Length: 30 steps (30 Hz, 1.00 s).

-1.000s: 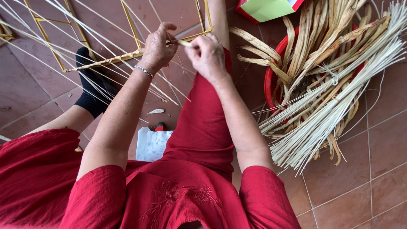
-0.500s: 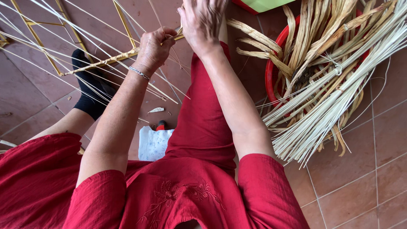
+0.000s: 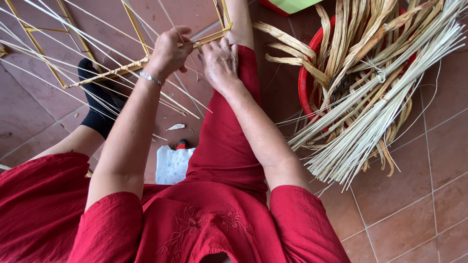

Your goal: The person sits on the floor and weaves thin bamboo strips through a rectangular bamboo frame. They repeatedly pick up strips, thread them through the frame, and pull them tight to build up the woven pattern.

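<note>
From the head view, the person sits on the tiled floor (image 3: 399, 224) in red clothing, both arms reaching toward the top middle of the frame.

The left hand (image 3: 168, 52) is curled into a loose fist around the yellow frame bar (image 3: 109, 73), which runs from the left middle of the frame up toward the top centre. Its fingers (image 3: 181, 33) are bent tightly together over the bar and over a thin pale strand; a silver bracelet (image 3: 150, 78) circles the wrist just below.

The right hand (image 3: 219, 61) lies just beside the left, palm down, its fingers close together and pressed onto the same bar where it is wrapped with straw. Whether it pinches a strand beneath cannot be told from here.

Many thin pale reed strands (image 3: 73, 58) fan out from the bar across the upper left of the frame, crossing over the other yellow bars of the frame there.

A foot in a black sock (image 3: 97, 107) rests on the floor under those strands at the left.

At the upper right, a red basin (image 3: 306, 85) holds broad dried leaf strips (image 3: 351, 39), and a tied bundle of pale reeds (image 3: 380, 107) lies across it, its cut ends spreading toward the middle right.

A white patterned cloth (image 3: 171, 163) lies on the floor between the person's legs, near the frame's centre, with a small red-and-black object (image 3: 181, 143) just above it.
</note>
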Available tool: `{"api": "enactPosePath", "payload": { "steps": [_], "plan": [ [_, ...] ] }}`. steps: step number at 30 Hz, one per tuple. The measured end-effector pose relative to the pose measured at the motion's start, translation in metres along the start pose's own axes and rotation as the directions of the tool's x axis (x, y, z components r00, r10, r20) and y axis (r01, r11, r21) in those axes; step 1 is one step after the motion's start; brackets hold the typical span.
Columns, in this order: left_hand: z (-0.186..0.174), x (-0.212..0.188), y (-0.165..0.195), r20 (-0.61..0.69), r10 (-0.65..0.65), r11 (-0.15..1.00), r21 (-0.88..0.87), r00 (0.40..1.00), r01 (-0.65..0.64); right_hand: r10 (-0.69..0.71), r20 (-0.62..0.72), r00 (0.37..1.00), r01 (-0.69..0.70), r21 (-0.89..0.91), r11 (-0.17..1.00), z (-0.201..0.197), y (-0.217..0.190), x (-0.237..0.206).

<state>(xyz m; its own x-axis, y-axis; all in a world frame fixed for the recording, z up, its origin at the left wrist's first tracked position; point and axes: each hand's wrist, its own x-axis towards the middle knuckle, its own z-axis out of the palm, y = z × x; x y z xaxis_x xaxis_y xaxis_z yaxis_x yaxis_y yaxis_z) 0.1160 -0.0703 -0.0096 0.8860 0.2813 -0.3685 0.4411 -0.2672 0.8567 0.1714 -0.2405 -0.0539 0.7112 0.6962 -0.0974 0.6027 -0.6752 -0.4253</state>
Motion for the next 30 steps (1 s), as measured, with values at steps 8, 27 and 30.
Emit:
{"api": "enactPosePath", "payload": {
  "steps": [8,27,30],
  "plan": [
    [0.008,-0.071,-0.011,-0.423,0.252,0.968,0.102,0.87,-0.231,-0.105,-0.1,0.989,0.088,-0.161,0.983,0.014,-0.005,0.011],
    [-0.002,-0.009,-0.05,-0.001,0.53,0.704,0.557,0.848,-0.44,0.729,-0.289,0.62,-0.621,0.386,0.682,-0.099,0.109,-0.21],
    [-0.003,-0.008,-0.051,0.007,0.527,0.699,0.566,0.85,-0.438,0.82,-0.065,0.569,-0.785,0.254,0.565,-0.079,0.136,-0.249]
  ]
}}
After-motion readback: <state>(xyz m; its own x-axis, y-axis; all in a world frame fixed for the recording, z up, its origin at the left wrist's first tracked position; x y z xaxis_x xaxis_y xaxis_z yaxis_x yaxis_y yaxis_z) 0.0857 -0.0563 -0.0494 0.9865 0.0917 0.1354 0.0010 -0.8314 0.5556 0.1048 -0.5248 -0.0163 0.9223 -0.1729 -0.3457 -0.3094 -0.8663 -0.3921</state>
